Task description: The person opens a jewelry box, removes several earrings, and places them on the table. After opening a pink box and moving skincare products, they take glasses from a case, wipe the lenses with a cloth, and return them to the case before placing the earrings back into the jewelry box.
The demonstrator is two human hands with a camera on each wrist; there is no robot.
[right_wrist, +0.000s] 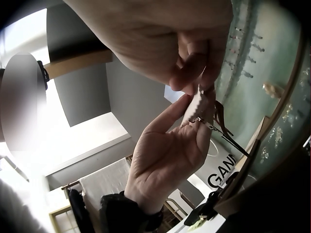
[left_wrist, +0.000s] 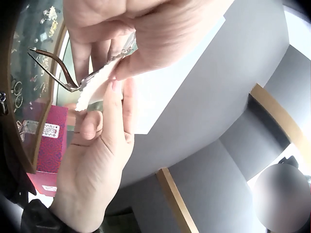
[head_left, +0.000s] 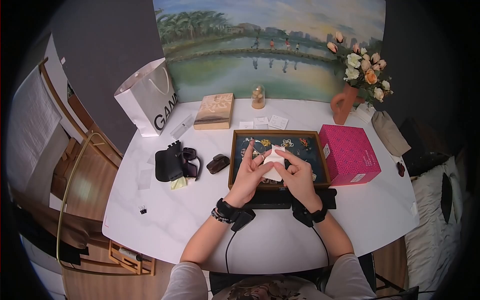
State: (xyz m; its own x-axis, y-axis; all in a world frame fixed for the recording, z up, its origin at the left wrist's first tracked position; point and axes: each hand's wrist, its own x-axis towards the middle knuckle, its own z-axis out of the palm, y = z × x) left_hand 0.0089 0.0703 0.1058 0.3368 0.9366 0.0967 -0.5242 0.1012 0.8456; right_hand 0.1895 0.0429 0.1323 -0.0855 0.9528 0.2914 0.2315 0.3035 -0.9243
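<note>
Between both hands, over a wooden jewellery tray (head_left: pixel 325 165), is a small white cloth (head_left: pixel 274 169) with a zigzag edge. It is folded about the front of a pair of glasses, whose thin temples (left_wrist: pixel 62 64) stick out beyond it in the left wrist view. My left hand (head_left: pixel 248 175) grips the glasses through the cloth, thumb on the near side and index finger raised. With thumb and fingers, my right hand (head_left: pixel 300 182) pinches the cloth from the other side. The lenses are mostly hidden by cloth and fingers.
A pink box (head_left: pixel 350 155) stands right of the tray. To the left lie a dark brown case (head_left: pixel 218 163), sunglasses (head_left: pixel 190 162), a black case (head_left: pixel 169 162) and a binder clip (head_left: pixel 143 209). Behind are a paper bag (head_left: pixel 142 100), a box (head_left: pixel 214 111) and a flower vase (head_left: pixel 345 105).
</note>
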